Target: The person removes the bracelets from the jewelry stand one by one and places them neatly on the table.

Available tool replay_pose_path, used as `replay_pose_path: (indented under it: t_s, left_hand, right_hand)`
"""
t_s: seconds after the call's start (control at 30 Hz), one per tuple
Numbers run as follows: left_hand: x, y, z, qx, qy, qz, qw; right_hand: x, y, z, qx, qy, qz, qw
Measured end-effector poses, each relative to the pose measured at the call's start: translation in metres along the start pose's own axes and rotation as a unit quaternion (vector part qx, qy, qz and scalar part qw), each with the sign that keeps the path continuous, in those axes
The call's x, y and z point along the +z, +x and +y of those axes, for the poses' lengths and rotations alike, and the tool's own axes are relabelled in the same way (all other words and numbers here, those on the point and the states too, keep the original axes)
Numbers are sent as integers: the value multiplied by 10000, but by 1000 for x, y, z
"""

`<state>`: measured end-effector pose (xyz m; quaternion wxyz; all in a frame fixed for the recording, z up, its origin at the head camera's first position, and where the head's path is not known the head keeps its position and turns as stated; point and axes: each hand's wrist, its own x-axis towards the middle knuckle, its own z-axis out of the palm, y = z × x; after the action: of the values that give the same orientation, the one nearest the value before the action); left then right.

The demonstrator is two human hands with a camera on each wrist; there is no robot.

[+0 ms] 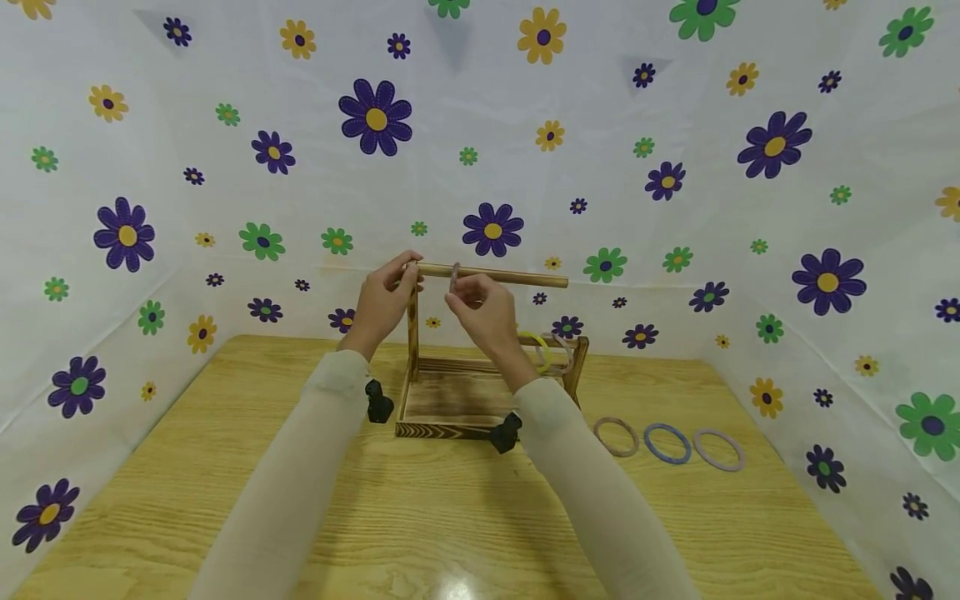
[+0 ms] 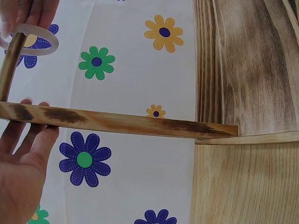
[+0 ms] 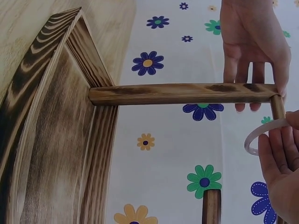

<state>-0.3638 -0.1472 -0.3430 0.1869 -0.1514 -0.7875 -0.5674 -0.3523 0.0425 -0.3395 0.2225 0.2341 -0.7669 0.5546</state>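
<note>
My left hand (image 1: pixel 384 304) grips the top of the upright post (image 2: pixel 117 120) of a wooden rack, where the horizontal rod (image 1: pixel 517 277) joins it. Some fingers pass behind the post. Between thumb and fingertips, my right hand (image 1: pixel 486 317) pinches a pale lilac bangle (image 3: pixel 252 138). That bangle encircles the rod, a short way from the post. A yellow bangle (image 1: pixel 545 343) and a pale bangle (image 1: pixel 570 358) hang on the rack's lower bar (image 1: pixel 581 342), partly hidden by the right hand and wrist.
The rack's tray base (image 1: pixel 442 431) stands on a wood-grain table (image 1: pixel 420 517). To its right lie a brownish bangle (image 1: pixel 597 437), a blue bangle (image 1: pixel 648 442) and a pinkish bangle (image 1: pixel 723 468). Flower-printed cloth (image 1: pixel 465 108) hangs behind and at both sides.
</note>
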Motion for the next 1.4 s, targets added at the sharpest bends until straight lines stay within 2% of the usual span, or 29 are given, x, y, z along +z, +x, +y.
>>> replay_pose_path:
  t_s: [0.7,0.93,1.4]
  left_hand:
    - [-1,0,0,31,82,15,10000]
    - [0,0,0,56,124,33,9999]
    - [0,-3,3,-7,79,27,10000]
  right_hand:
    - [-11,-2,-5,88,21,-57,9999]
    - [-19,-4,-4,299,70,-82,9995]
    - [-34,-6,3,416,67,142,9990]
